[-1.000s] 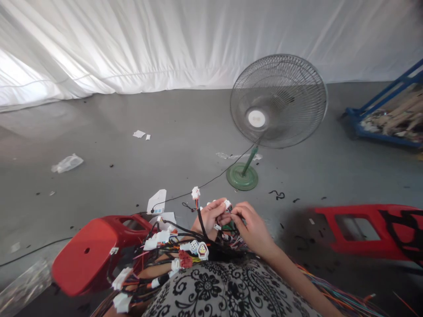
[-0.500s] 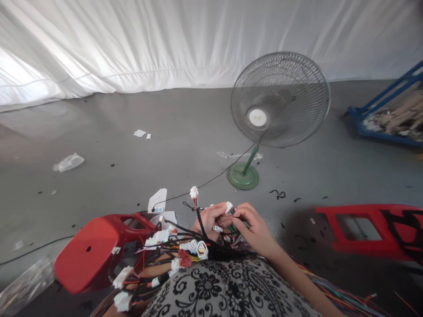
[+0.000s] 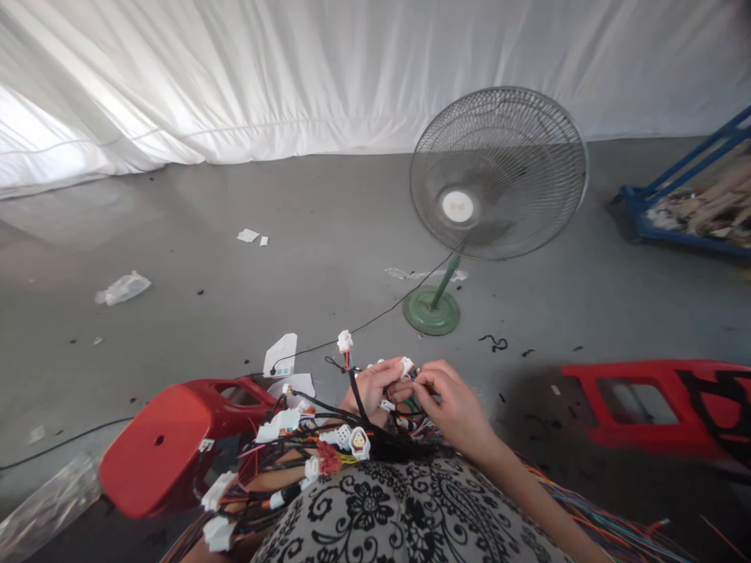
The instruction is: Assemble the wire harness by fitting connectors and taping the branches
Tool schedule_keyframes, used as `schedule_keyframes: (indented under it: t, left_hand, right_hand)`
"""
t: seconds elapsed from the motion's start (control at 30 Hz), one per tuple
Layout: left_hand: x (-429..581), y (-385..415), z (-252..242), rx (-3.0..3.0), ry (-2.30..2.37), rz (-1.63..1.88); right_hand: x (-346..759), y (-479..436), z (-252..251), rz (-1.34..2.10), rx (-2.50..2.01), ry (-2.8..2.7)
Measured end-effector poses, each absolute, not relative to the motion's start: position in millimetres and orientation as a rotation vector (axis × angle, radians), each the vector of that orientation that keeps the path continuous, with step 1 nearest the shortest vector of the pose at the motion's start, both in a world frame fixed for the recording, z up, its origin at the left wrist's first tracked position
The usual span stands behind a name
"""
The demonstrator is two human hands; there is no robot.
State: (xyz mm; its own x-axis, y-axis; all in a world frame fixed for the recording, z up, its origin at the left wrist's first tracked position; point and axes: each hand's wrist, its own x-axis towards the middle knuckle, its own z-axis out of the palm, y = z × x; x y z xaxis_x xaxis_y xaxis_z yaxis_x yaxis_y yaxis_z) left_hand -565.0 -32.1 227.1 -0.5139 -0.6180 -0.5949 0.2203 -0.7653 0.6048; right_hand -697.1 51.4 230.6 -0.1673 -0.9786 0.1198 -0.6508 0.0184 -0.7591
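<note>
A white wire connector is pinched between the thumb and fingers of my left hand. Thin coloured wires run from its right side to my right hand, whose thumb and forefinger are closed on them. The wiring harness lies across my lap, a bundle of black-taped branches and coloured wires. One branch with a white connector stands up beside my left hand. Several more white connectors, among them a round one, and a red connector spread to the left.
A red stool stands at the left, another red plastic seat at the right. Ahead is a standing fan with a green base and a cord on the floor. A blue trolley stands far right. Plastic and paper scraps lie about.
Hardly anything differs. My right hand's fingers have shifted very slightly at the wires; my left hand keeps the connector in the same place.
</note>
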Motion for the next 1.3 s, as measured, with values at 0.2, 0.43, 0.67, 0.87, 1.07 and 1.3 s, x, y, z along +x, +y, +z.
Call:
schedule_keyframes:
  t: [0.2,0.43,0.67,0.87,1.07,1.3]
  left_hand:
    - [-565.0,-34.6,228.8,1.098,-0.590,-2.370]
    - [-568.4,-32.6,232.6,1.132,-0.673,-2.325]
    - [-570.3,-30.5,225.2,1.125,-0.728,-2.234]
    - [-567.3,-32.9,218.7,1.128,-0.630,-2.220]
    - [-566.2,-32.8,221.6,1.146,-0.675,-2.220]
    - [-566.7,-34.6,217.9,1.133,-0.701,-2.294]
  right_hand:
    - [-690.5,53.1,237.9,-1.040,-1.566,1.929]
    - [-689.3,53.1,231.0,-1.069,-1.581,1.955]
    - [-687.4,46.5,228.5,-1.075,-1.497,2.007]
    - [-690.1,43.9,230.4,-0.997,-1.541,1.956]
    - [-691.6,43.9,236.1,-0.988,-1.527,1.953]
    - [-695.5,44.3,238.6,-0.837,-1.533,1.959]
